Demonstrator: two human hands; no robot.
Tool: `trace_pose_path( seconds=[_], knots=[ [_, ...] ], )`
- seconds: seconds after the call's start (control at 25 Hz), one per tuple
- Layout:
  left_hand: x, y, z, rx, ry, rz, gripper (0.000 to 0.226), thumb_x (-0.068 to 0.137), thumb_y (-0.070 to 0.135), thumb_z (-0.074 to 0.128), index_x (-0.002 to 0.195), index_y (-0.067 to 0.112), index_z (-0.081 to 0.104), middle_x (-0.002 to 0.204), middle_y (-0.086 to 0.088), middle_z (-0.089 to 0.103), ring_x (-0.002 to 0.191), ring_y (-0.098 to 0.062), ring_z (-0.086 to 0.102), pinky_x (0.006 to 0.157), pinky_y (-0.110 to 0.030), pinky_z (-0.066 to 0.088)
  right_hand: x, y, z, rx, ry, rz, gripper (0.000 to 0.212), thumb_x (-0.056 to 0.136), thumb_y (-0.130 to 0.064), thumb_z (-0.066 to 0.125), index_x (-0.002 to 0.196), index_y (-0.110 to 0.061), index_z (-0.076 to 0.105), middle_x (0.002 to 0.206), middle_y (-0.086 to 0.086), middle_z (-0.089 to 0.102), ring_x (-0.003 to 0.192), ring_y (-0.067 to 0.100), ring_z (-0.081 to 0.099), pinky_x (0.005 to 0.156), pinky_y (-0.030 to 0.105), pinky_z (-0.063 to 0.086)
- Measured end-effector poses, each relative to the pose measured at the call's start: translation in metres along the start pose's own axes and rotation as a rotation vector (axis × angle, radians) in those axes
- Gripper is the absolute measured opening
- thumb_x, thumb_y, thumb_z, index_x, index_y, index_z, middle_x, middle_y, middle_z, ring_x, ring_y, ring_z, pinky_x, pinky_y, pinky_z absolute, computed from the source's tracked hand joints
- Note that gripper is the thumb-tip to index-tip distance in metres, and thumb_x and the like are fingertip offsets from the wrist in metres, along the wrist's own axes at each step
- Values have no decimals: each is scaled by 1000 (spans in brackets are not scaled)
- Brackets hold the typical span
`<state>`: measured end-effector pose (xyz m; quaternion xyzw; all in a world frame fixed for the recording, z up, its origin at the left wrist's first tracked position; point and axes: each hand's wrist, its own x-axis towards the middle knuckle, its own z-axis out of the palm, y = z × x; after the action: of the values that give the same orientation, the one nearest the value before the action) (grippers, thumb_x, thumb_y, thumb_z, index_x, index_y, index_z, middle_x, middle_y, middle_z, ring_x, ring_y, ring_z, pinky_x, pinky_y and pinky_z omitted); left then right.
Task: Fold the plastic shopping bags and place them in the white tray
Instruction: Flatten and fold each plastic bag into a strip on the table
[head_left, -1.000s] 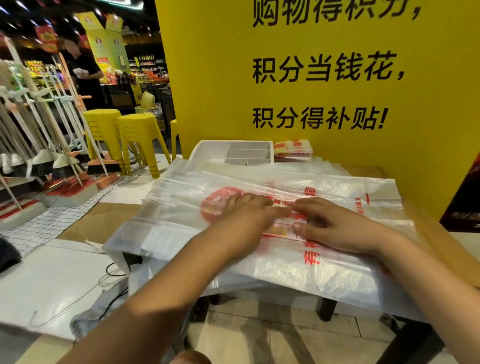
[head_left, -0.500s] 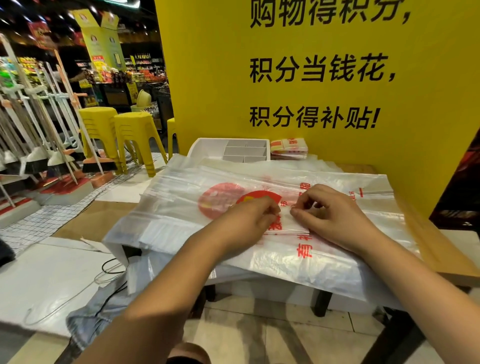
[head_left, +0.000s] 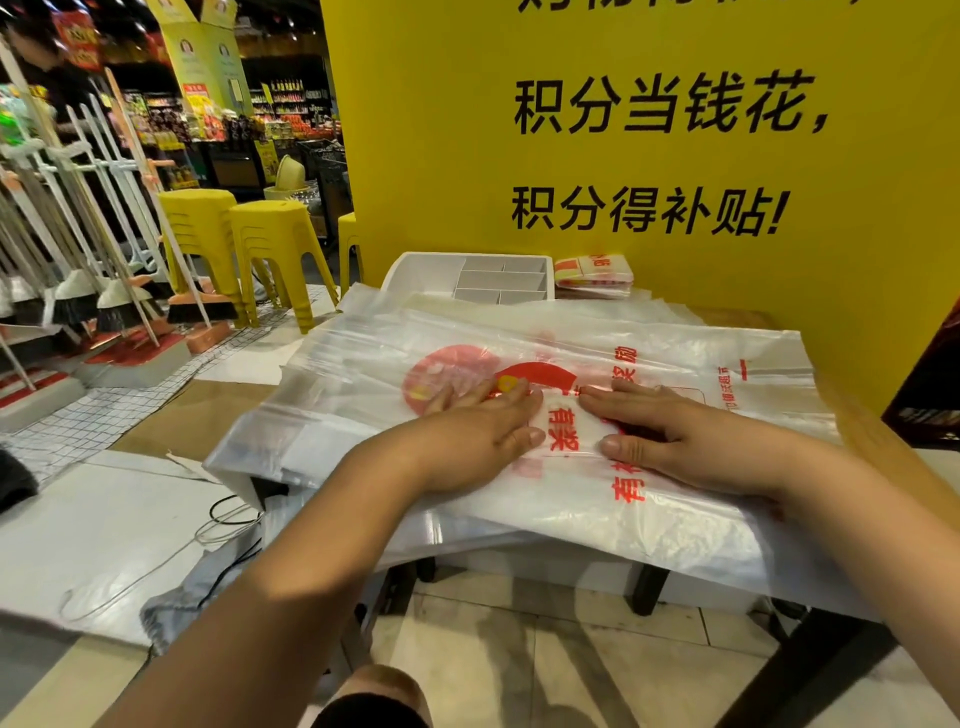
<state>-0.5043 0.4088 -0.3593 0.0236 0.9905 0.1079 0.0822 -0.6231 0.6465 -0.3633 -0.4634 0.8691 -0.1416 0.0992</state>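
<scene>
**Bag (head_left: 670, 358) pressed flat on the table (head_left: 893, 467)**

Starting at nine o'clock, we see brooms (head_left: 119, 306) standing in a rack, and stools (head_left: 270, 244) stacked just beside them at ten o'clock.

Our left hand (head_left: 467, 436) lies palm down on the bag's red round print. Its fingers are straight and close together and point toward one o'clock, with the thumb stretched out toward the other hand.

The bag is clear plastic with red characters. It is spread across a pile of other bags in the middle of the table, and its near edge hangs over the table side at six o'clock.

Our right hand (head_left: 691, 441) rests flat on the bag too. Its fingers are straight and together and point toward ten o'clock, and the thumb reaches toward nine. The two hands are near each other but apart, and red characters show in the gap between them.

At twelve o'clock, behind the pile, sits the tray (head_left: 415, 270), white with dividers. A folded stack (head_left: 592, 273) lies just beside it at one o'clock, against the sign (head_left: 779, 312).
</scene>
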Motion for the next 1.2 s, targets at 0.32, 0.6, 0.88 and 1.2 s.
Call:
trace_pose_path(
  seconds=[0.32, 0.6, 0.88, 1.2],
  knots=[
    [-9, 13, -4, -71, 289, -115, 61, 95, 57, 52, 150, 35, 37, 158, 5, 33, 146, -21, 23, 121, -42, 15, 3, -22, -12, -20, 24, 56, 69, 91, -52, 62, 151, -31, 36, 152, -13, 39, 133, 7, 42, 113, 29, 35],
    [-10, 22, -6, -436, 447, -23, 55, 91, 29, 69, 140, 38, 47, 137, 10, 45, 116, -7, 50, 96, -23, 42, 2, -31, -24, 56, 21, 109, 74, 85, -54, 70, 149, -36, 37, 148, -14, 41, 129, 6, 43, 106, 21, 34],
    [-12, 19, -11, -1151, 555, -2, 44, 94, 3, 64, 127, 32, 62, 119, -7, 68, 98, -16, 72, 69, -22, 58, 3, -32, -17, 525, 401, 233, 57, 84, -54, 70, 131, -27, 56, 115, -8, 70, 99, 8, 67, 86, 25, 53],
    [-3, 27, -18, -1169, 610, -65, 42, 96, 17, 66, 134, 30, 56, 121, 1, 69, 92, -11, 73, 69, -22, 58, 9, -16, -32, 977, 343, 365, 56, 64, -43, 87, 111, -19, 70, 95, 4, 76, 89, 20, 70, 85, 42, 57]
  ],
)
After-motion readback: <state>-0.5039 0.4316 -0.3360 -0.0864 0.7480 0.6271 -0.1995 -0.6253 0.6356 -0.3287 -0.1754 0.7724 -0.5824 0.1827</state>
